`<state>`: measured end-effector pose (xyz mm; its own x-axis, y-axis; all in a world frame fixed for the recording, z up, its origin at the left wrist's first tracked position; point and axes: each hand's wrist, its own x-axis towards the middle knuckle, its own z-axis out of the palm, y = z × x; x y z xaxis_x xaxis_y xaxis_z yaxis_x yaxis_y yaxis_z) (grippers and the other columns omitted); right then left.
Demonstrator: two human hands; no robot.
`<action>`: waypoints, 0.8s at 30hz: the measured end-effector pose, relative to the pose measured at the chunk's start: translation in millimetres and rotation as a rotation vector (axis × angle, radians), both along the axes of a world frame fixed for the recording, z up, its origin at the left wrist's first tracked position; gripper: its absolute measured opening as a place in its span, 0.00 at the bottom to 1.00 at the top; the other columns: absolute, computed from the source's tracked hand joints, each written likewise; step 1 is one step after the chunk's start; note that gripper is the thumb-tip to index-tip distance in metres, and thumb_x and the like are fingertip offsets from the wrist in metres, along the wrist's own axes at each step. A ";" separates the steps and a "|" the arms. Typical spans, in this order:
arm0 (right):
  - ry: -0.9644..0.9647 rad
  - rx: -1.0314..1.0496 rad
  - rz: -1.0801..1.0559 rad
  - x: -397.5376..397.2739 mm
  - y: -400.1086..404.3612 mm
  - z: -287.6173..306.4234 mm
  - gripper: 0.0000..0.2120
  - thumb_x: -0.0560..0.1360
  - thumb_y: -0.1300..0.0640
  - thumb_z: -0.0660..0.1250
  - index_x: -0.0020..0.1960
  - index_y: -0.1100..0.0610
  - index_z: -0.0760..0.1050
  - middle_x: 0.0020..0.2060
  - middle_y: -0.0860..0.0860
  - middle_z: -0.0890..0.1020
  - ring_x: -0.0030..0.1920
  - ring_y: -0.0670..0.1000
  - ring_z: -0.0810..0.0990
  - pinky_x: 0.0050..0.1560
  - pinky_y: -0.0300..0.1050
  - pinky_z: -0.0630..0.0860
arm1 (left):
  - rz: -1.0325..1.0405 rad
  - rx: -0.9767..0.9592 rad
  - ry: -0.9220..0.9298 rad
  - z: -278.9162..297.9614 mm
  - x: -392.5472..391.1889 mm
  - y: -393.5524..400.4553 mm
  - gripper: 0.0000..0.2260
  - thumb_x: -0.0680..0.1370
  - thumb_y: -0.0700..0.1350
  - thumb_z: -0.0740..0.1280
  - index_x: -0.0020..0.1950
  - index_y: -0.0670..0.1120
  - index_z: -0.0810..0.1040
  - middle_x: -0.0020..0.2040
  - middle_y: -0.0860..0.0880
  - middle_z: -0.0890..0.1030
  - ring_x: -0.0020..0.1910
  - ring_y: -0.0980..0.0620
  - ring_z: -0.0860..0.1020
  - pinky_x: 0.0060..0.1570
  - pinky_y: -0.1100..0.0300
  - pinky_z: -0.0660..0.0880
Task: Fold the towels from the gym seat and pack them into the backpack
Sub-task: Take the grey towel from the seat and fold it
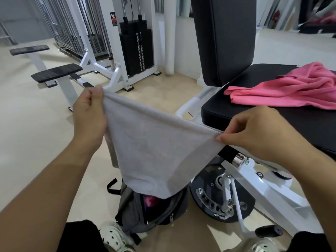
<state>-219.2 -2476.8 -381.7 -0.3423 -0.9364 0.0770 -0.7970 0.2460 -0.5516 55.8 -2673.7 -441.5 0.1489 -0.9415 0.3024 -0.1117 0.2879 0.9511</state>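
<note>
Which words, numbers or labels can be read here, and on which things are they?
None can be read.
Sticker on the white machine frame: red and white marks, too blurred to read.
Weight stack: pale marks down the plates, too small to read.

Both bare forearms reach up from the bottom of the frame. The left hand [89,113], left of centre, is closed in a pinch with its back to the camera. The right hand [254,131], at mid-right and lower, pinches thumb against fingertips, pointing left.
</note>
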 end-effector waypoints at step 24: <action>-0.420 -0.108 0.091 -8.5 6.5 8.3 0.11 0.77 0.68 0.67 0.47 0.54 0.83 0.29 0.57 0.81 0.25 0.52 0.80 0.28 0.48 0.77 | -0.231 0.219 0.052 0.2 -26.3 21.8 0.09 0.82 0.49 0.68 0.47 0.47 0.85 0.51 0.46 0.84 0.47 0.47 0.80 0.46 0.49 0.78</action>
<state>-227.7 -2470.3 -373.3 -0.2815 -0.9583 0.0483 -0.5143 0.1082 -0.8508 29.5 -2651.9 -441.3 -0.0668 -0.9940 0.0862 -0.0172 0.0875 0.9960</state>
